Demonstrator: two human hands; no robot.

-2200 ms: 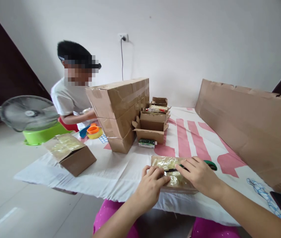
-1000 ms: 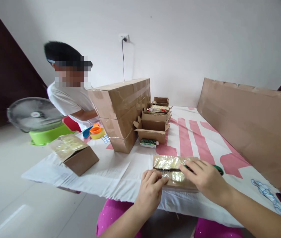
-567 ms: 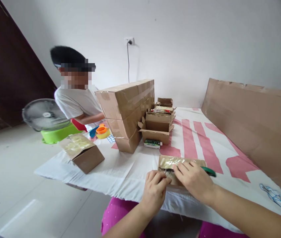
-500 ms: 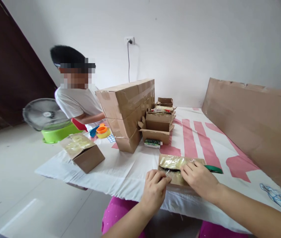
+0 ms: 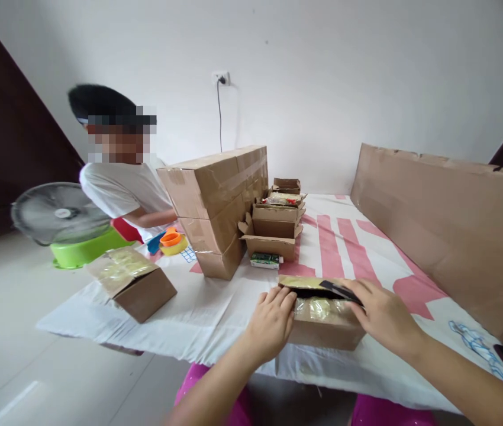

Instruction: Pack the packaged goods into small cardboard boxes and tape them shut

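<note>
A small cardboard box (image 5: 328, 331) with shiny tape on its flaps sits at the table's front edge. A dark gap runs along its top between the flaps. My left hand (image 5: 271, 322) is closed over its left end, the fingertips at the gap. On the right, my right hand (image 5: 382, 313) grips a dark, narrow cutter (image 5: 342, 291), its flat end lying over the gap. The cutter's rear part is hidden by the hand. Beyond the box lies a small green and white carton (image 5: 265, 260), beside an open cardboard box (image 5: 273, 244).
Stacked taped boxes (image 5: 216, 225) stand mid-table, with more open boxes (image 5: 286, 184) behind. Another taped box (image 5: 138, 290) is at the left. Across the stack, a person (image 5: 116, 189) sits near a fan (image 5: 63, 213). A tall cardboard panel (image 5: 447, 225) lines the right side.
My right hand has shifted right, and the dark cutter now shows in it. The box's gap looks wider, with the near flap tilted. The green strip beside that hand is out of sight.
</note>
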